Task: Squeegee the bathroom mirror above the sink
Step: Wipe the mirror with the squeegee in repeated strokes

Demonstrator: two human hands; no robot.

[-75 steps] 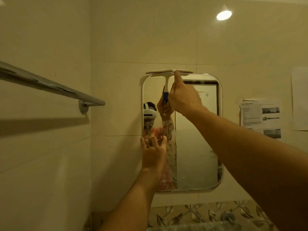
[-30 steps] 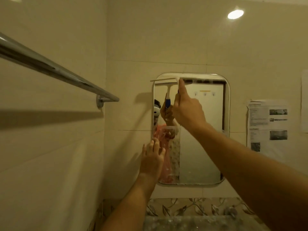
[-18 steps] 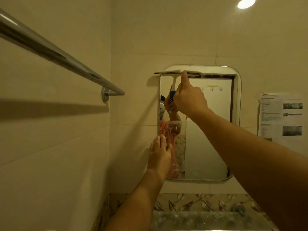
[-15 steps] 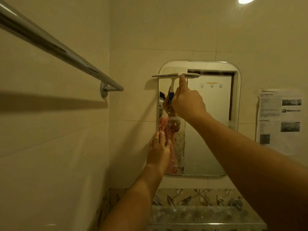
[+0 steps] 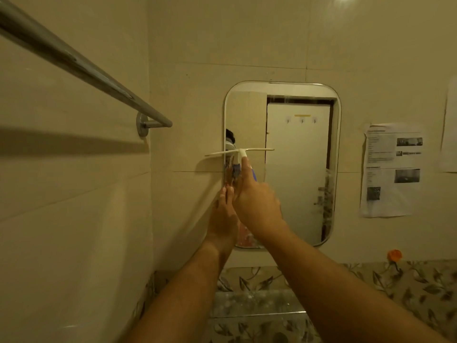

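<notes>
We see our right hand (image 5: 257, 204) gripping the white, blue-handled squeegee (image 5: 239, 152), blade level at nine o'clock on the rounded wall mirror (image 5: 299, 169). Our left hand (image 5: 222, 219) lies flat, fingers spread, against the mirror's left edge. A steel towel bar (image 5: 81, 68) juts at ten o'clock; printed paper notices (image 5: 392, 169) hang at three.

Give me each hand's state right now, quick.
Left hand: open, fingers flat against the mirror's left edge, holding nothing.
Right hand: closed on the squeegee handle.
</notes>
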